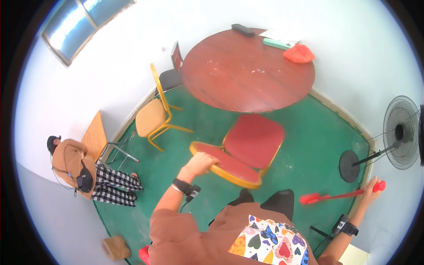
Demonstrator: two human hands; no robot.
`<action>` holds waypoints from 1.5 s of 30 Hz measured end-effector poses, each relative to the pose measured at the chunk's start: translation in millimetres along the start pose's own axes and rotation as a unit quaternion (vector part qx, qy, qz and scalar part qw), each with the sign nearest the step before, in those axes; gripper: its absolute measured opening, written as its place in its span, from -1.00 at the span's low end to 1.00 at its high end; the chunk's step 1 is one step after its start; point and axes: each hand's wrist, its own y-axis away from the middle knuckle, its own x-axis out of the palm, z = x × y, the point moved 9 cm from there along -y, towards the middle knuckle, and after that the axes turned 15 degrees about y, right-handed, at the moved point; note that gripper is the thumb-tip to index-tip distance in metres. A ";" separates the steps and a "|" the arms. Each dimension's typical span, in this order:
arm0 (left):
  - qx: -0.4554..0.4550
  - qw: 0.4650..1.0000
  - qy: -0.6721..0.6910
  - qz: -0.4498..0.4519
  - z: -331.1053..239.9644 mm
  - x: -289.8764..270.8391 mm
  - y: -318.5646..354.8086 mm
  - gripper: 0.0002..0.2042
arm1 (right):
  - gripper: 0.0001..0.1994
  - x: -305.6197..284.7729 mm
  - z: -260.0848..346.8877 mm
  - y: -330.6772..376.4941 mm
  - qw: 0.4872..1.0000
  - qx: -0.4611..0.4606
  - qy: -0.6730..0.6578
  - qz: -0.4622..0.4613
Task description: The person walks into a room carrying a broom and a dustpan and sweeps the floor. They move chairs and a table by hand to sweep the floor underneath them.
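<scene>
Red upholstery marks the chair (247,148) beside the round wooden table (247,70) in the head view, and the left hand (202,162) is closed over the top of its gold-framed backrest, apparently to steady or shift it. The right hand (370,189), held out to the side near the standing fan (399,132), is wrapped round the handle of a red broom (340,195) whose head hangs just above the green floor (309,132). No containers show; a red cloth (298,53) lies on the table.

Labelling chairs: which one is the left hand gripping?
The red-cushioned chair in front of the round table; the left hand holds its gold backrest. The tan chair stands apart, untouched.
</scene>
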 end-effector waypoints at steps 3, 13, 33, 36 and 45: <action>-0.018 1.000 -0.016 0.002 21.8 -7.9 30.1 -0.61 | -0.69 22.9 -6.1 -1.9 1.000 0.011 0.001 0.020; -0.100 0.992 -0.026 -0.073 53.6 -22.2 116.6 -0.59 | -0.68 33.9 2.5 -36.1 1.000 -0.001 0.031 -0.005; 0.015 0.956 0.288 0.044 -56.9 53.1 -203.7 -0.51 | -0.66 17.4 132.9 -49.4 0.980 -0.036 -0.195 -0.012; 0.150 0.917 0.368 0.026 -168.2 129.1 -309.9 -0.25 | -0.65 15.8 151.1 -49.1 0.948 -0.120 -0.292 0.038; 0.184 0.936 0.300 0.018 -182.1 226.6 -409.5 -0.84 | -0.69 15.0 3.1 8.7 0.915 0.098 -0.390 0.031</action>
